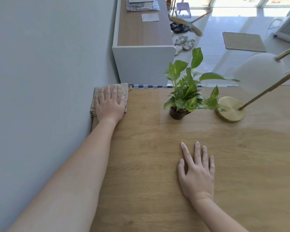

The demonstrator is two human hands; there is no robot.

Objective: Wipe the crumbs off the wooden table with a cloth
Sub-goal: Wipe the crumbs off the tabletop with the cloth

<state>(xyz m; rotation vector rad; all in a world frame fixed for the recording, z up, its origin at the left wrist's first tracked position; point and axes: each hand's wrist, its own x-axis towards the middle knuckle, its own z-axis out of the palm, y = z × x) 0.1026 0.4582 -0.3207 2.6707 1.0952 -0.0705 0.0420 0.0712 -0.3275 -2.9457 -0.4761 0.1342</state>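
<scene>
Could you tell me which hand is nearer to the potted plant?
Left. The left hand presses the cloth left of the potted plant; the right hand lies flat below it.

A beige cloth (119, 91), folded and slightly rumpled, is laid flat at the far left corner of the light oak-grain surface (157, 156), against the grey wall. It is pressed down under the flat left hand (110, 104). No crumbs can be made out on the wood.

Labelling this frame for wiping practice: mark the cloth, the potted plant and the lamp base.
cloth (120, 88): head view, bare upper right part beside the fingers.
potted plant (177, 114): head view, dark pot wall.
lamp base (230, 109): head view, middle of brass disc.
</scene>
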